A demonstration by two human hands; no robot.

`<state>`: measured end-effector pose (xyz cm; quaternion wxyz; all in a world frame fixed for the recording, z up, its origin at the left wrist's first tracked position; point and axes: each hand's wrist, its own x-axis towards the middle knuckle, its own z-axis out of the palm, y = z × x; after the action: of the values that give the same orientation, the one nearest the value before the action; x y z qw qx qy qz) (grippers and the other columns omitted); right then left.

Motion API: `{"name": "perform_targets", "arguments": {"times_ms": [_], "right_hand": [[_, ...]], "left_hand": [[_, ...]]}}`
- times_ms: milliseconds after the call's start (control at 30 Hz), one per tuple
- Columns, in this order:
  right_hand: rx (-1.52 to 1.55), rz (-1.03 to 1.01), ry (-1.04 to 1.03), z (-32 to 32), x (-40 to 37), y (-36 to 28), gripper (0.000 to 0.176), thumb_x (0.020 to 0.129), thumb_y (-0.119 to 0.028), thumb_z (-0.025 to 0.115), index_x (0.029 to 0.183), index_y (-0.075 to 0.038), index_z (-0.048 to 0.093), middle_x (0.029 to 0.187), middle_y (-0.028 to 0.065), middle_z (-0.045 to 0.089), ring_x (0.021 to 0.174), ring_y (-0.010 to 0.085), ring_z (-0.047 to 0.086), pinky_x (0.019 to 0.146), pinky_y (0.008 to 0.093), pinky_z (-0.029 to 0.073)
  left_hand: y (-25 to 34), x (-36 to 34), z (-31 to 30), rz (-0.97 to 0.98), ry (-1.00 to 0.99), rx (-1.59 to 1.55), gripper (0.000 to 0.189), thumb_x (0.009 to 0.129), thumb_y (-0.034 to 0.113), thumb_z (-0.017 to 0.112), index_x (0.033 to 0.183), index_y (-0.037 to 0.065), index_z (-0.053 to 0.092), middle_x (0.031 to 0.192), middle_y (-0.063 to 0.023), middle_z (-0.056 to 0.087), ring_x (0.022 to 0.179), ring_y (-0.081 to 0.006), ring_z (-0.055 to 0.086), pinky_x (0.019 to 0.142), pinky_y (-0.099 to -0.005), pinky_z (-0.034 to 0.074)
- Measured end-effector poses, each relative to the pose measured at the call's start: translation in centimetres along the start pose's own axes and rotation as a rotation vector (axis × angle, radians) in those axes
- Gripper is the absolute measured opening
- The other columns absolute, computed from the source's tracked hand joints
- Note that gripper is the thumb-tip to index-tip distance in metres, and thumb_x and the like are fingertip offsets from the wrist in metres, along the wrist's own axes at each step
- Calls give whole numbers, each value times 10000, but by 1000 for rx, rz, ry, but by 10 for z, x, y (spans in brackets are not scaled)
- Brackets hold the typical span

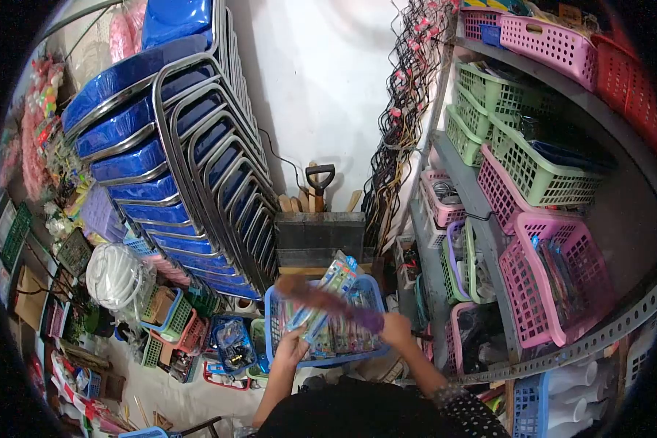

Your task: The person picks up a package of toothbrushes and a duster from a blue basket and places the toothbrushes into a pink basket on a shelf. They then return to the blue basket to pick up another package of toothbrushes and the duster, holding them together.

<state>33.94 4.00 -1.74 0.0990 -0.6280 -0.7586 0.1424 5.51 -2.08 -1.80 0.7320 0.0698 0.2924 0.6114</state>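
Note:
In front of me, a blue plastic basket holds several slim packaged items. My left hand is closed around the lower end of a long light-blue and white package, tilted up over the basket. My right hand, at the basket's right side, grips the purple end of a long brush with a brown head. The brush is smeared by motion and crosses in front of the package, hiding its middle.
A tall stack of blue-seated metal chairs stands at left. On the right, grey shelves carry pink baskets and green baskets. Behind the blue basket are a dark box and a black D-shaped handle. Small baskets crowd the floor.

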Motion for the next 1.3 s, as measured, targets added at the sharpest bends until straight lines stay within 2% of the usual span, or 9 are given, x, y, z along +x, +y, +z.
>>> {"name": "perform_targets", "arguments": {"times_ms": [167, 233, 300, 367, 433, 667, 800, 1000, 1300], "right_hand": [[265, 200, 177, -19, 38, -10, 254, 676, -267, 672, 832, -71, 634, 750, 180, 625, 743, 333, 620, 652, 402, 487], [429, 220, 156, -22, 44, -20, 241, 688, -245, 695, 828, -58, 633, 780, 173, 639, 762, 315, 630, 663, 380, 489], [1339, 309, -54, -25, 46, -42, 280, 726, -227, 714, 913, -49, 604, 935, 159, 639, 844, 282, 629, 700, 350, 487], [1511, 302, -190, -51, 46, -66, 286, 757, -220, 691, 957, -52, 576, 980, 146, 623, 852, 264, 622, 715, 354, 488], [1793, 319, -381, -64, 52, -80, 397, 756, -215, 701, 1070, -37, 536, 1029, 119, 595, 866, 249, 612, 697, 328, 496], [1879, 321, -300, -27, 71, -84, 232, 765, -113, 661, 973, -70, 566, 923, 73, 613, 808, 205, 612, 696, 345, 528], [2005, 341, -246, -20, 68, -79, 251, 772, -98, 645, 1003, -49, 559, 942, 81, 613, 844, 214, 609, 761, 353, 509], [2215, 390, -260, -31, 58, -77, 290, 752, -41, 655, 1023, -54, 552, 1011, 92, 603, 890, 240, 606, 789, 377, 497], [1620, 144, -36, -17, 40, -57, 425, 706, -55, 705, 1079, -42, 501, 969, 58, 586, 839, 197, 592, 762, 330, 484]], "left_hand": [[8, -19, 25, 81, -8, 106, 341, 830, 29, 534, 1154, -30, 444, 1067, -148, 561, 895, -253, 596, 675, -350, 512], [11, -26, 32, 96, 151, 267, 393, 842, -13, 489, 1229, 23, 435, 1205, -135, 500, 1084, -237, 512, 912, -331, 416], [15, -36, 47, 160, 128, 468, 393, 843, -13, 477, 1232, 33, 441, 1225, -132, 487, 1116, -229, 488, 924, -325, 402], [19, -43, 65, 224, 109, 662, 394, 845, -14, 464, 1234, 43, 447, 1245, -129, 474, 1148, -220, 465, 936, -320, 388], [25, -48, 80, 632, -195, 1301, 466, 788, -47, 462, 1244, 45, 441, 1277, -143, 449, 1203, -264, 415, 979, -351, 346], [50, -67, 111, 888, -398, 2296, 660, 675, -51, 536, 1301, 77, 370, 1365, -151, 331, 1276, -356, 269, 1039, -419, 247], [52, -50, 71, 884, 63, 1917, 721, 670, -17, 619, 1322, 83, 328, 1376, -175, 300, 1304, -338, 223, 1043, -436, 229], [30, -32, 12, -118, -460, -172, 537, 807, 147, 580, 1293, 77, 361, 1101, -117, 532, 910, -239, 527, 791, -398, 423], [8, -10, 17, -40, -62, 156, 406, 869, 134, 512, 1219, -44, 409, 1186, -155, 516, 1063, -241, 534, 876, -362, 453]]}}
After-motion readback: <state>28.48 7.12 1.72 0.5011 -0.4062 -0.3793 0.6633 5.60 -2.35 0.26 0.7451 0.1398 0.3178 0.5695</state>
